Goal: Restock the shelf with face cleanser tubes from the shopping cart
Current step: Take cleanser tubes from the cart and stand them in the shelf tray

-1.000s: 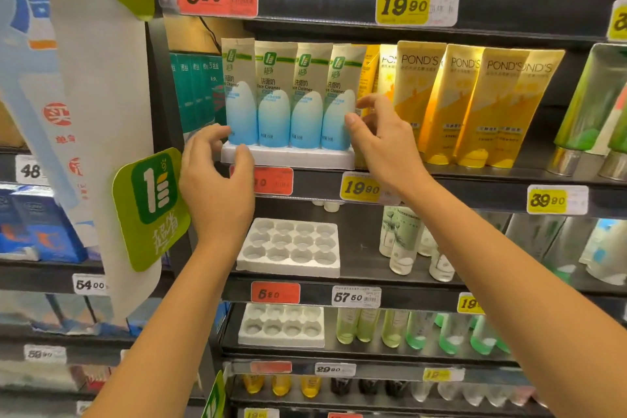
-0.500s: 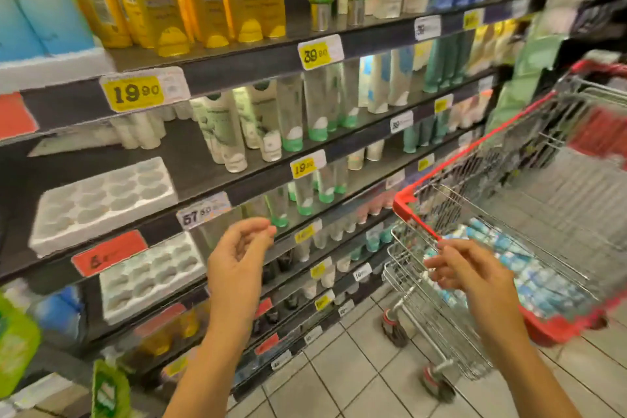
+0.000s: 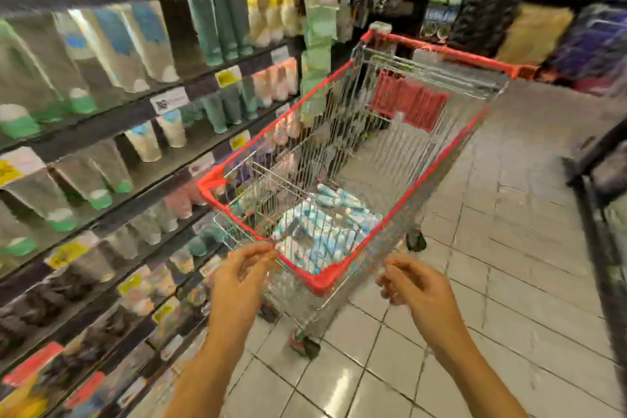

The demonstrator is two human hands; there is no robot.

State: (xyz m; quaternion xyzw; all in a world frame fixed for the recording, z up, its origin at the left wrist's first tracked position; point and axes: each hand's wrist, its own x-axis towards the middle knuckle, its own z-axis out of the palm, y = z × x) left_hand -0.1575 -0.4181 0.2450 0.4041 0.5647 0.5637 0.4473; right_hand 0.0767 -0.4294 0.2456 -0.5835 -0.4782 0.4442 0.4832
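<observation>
Two empty, loosely curled hands: left hand (image 3: 242, 276), right hand (image 3: 415, 285); tubes (image 3: 325, 227) heaped in cart (image 3: 322, 280) ahead, nearer left.

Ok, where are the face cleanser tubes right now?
In the head view, the tubes lie piled in the near end of the red-rimmed shopping cart, just beyond the left hand and right hand, right of the shelf.

On pale floor tiles (image 3: 509, 265), a red-rimmed wire shopping cart (image 3: 435, 166) with blue-and-white face cleanser tubes (image 3: 325, 231) heaped inside, just beside dark shelves (image 3: 112, 117) of upright tubes (image 3: 152, 44).
</observation>
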